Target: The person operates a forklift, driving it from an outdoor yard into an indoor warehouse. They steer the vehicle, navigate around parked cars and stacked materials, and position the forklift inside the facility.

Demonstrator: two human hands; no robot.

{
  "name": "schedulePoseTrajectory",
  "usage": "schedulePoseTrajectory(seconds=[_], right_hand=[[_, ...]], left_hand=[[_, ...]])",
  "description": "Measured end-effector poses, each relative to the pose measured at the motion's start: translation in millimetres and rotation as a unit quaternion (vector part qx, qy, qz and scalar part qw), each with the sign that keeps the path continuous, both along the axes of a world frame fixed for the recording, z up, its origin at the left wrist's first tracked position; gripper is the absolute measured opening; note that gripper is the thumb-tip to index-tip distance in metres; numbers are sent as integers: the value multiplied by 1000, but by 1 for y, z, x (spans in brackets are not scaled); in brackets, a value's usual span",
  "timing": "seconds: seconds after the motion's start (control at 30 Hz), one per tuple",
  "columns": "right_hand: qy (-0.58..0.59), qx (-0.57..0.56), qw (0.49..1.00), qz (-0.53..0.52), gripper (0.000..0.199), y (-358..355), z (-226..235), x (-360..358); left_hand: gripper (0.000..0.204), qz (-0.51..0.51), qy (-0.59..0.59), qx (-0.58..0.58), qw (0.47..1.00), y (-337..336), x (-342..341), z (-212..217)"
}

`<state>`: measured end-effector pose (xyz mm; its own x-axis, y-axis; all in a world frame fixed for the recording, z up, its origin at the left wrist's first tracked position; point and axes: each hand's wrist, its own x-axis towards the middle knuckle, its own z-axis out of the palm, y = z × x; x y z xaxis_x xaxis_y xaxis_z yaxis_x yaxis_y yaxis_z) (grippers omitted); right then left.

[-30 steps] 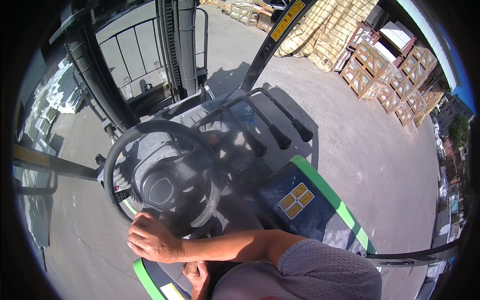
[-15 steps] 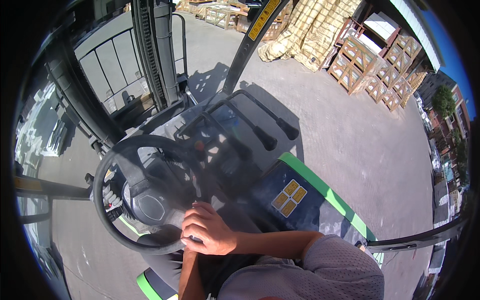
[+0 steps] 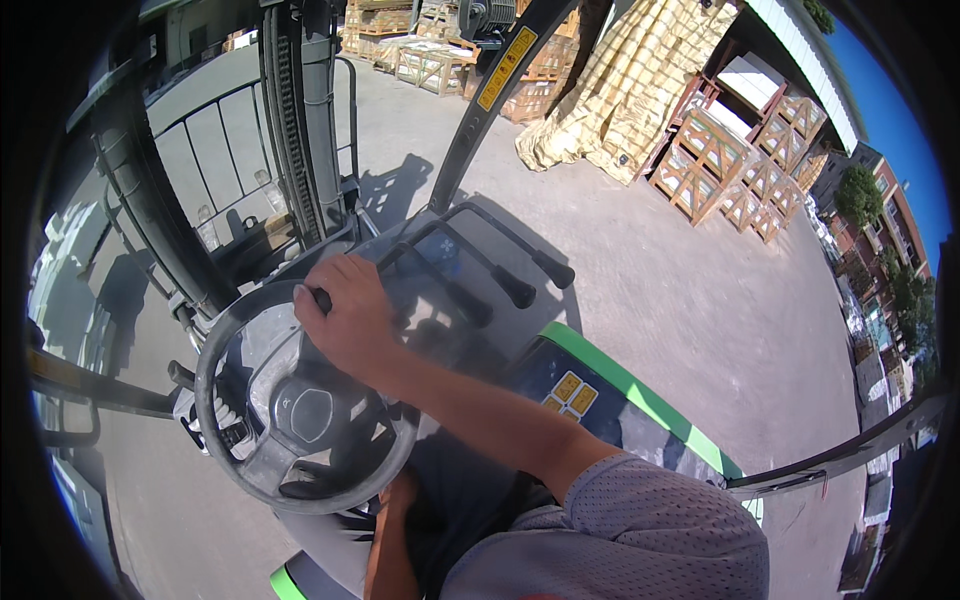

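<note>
My right hand (image 3: 350, 315) is closed around a dark knob (image 3: 321, 299) at the top right of the black steering wheel (image 3: 208, 385), its arm stretched across the cab. My left hand (image 3: 400, 490) is low, just below the wheel's lower right rim and near my lap; its fingers are hidden. Inside the wheel lies a grey hub (image 3: 312, 410). To the right of the wheel stand several black control levers (image 3: 515, 288) with thick grips, none of them touched by a hand.
Ahead rise the forklift's mast (image 3: 318, 120) and load backrest (image 3: 215, 140). A green-edged side cover (image 3: 640, 390) is on my right. Wooden crates (image 3: 700, 165) stand beside a yellowish checked curtain (image 3: 610, 95) at far right. Pale stacked slabs (image 3: 75, 270) line the left.
My right hand has gone from the wheel's lower right up to its top right, and the wheel has turned with it. The surroundings have shifted slightly in view.
</note>
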<state>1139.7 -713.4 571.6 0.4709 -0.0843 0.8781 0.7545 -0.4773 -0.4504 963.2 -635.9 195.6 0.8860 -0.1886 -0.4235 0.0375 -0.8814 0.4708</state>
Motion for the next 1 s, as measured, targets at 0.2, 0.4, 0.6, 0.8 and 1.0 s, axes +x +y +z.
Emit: schedulePoseTrajectory(seconds=[0.2,0.4,0.6,0.8,1.0], right_hand=[[13,43,999,11,15,97,-2,102],[-20,43,999,9,13,149,30,158],[-9,23,996,84,13,158,51,189],[-23,-12,988,150,16,197,59,243],[23,-53,977,203,18,207,19,287]], left_hand=[[38,10,49,10,999,44,95,13],[41,-72,-4,-9,997,55,173,27],[52,20,23,-141,989,36,203,42],[48,47,27,-112,992,52,280,54],[44,49,39,-106,992,48,390,46]])
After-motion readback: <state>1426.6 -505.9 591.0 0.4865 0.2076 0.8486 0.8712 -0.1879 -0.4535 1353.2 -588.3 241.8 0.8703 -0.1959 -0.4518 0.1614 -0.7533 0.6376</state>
